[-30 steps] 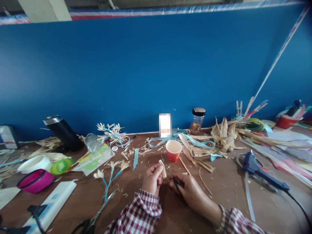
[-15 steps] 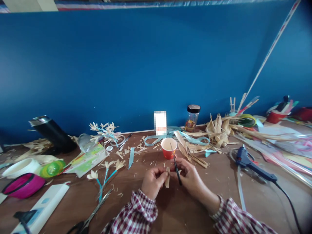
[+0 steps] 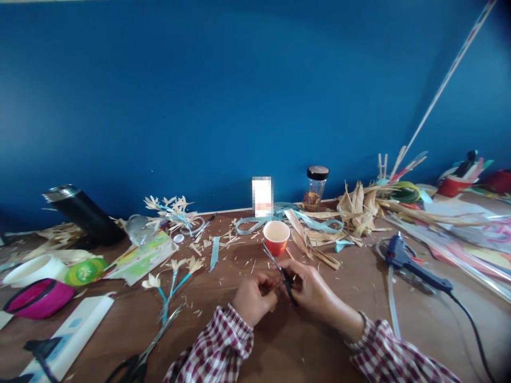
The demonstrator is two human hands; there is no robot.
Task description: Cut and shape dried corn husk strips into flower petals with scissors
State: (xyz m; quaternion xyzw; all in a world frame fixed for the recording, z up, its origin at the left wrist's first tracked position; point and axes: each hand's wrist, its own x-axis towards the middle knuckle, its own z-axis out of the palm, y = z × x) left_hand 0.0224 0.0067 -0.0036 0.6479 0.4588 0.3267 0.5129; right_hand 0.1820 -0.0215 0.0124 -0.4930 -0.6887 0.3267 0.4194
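My left hand (image 3: 254, 296) is closed in a pinch on a small pale husk strip (image 3: 273, 305), mostly hidden between my fingers. My right hand (image 3: 309, 291) grips small black scissors (image 3: 277, 267); their blades point up and left toward an orange paper cup (image 3: 276, 237). Both hands meet over the brown table (image 3: 351, 308), knuckles nearly touching. Checked red-and-white sleeves cover both forearms.
A blue glue gun (image 3: 411, 262) with its cord lies to the right. Large scissors (image 3: 147, 348) and husk flowers on blue stems (image 3: 171, 276) lie to the left. Dried husks (image 3: 359, 210), blue ribbon, a jar (image 3: 315, 188), a black flask (image 3: 83, 213) and bowls crowd the back and left.
My hands have closed together and the husk strip, upright in my left fingers before, is now tucked between both hands. The scissors have tilted left. The camera has dipped slightly.
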